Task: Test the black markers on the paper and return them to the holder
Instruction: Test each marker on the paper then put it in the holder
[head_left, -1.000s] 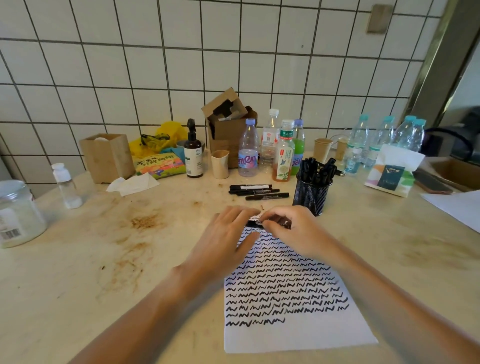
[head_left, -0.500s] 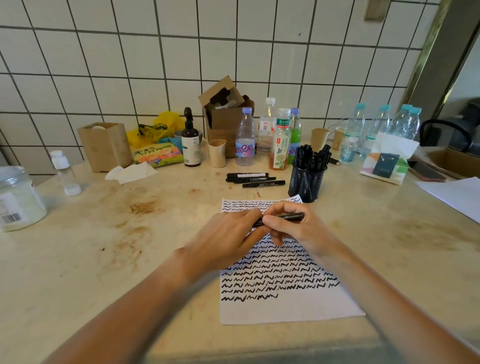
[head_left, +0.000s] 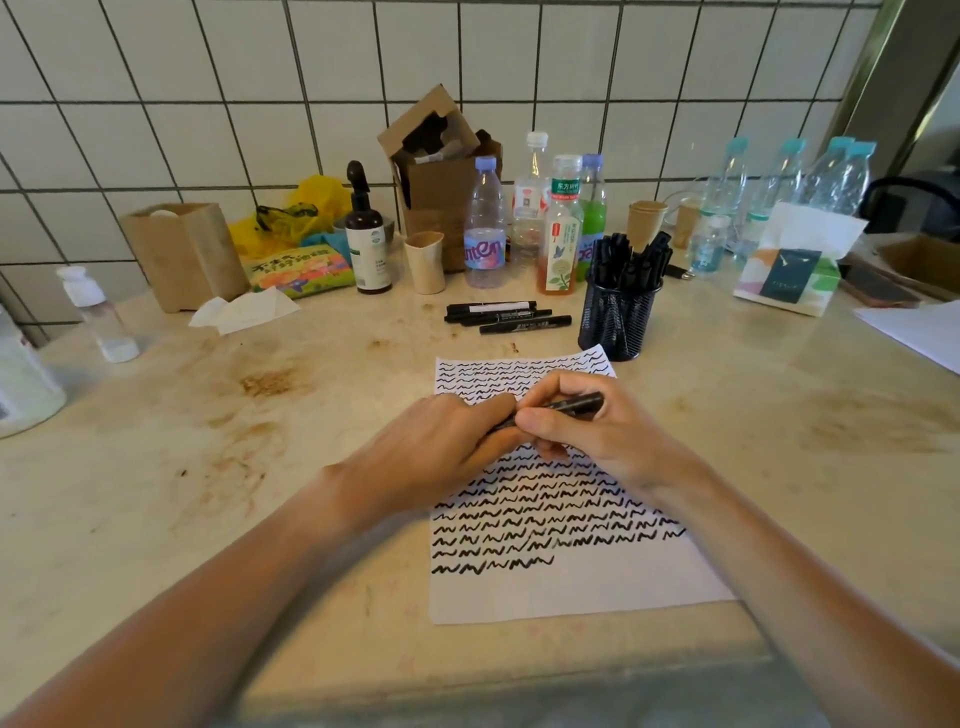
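Observation:
A white sheet of paper (head_left: 571, 587) covered in rows of black squiggles lies in front of me. Above it both hands meet on one black marker (head_left: 576, 402), held level. My right hand (head_left: 592, 431) grips its barrel, whose right end sticks out past my fingers. My left hand (head_left: 441, 452) curls round the marker's left end, which is hidden. A black mesh holder (head_left: 618, 322) crammed with several black markers stands at the paper's far right corner. Three more black markers (head_left: 506, 316) lie side by side on the counter to its left.
Bottles (head_left: 485, 228), a brown spray bottle (head_left: 368, 239), paper cups and cardboard boxes (head_left: 441, 176) line the tiled wall. A tissue pack (head_left: 795, 265) and water bottles stand far right, a white jar (head_left: 21, 384) far left. The counter's front edge is near my elbows.
Both hands lifted the marker off the top of the paper and drew it nearer to me. Since half a second ago they have hardly moved.

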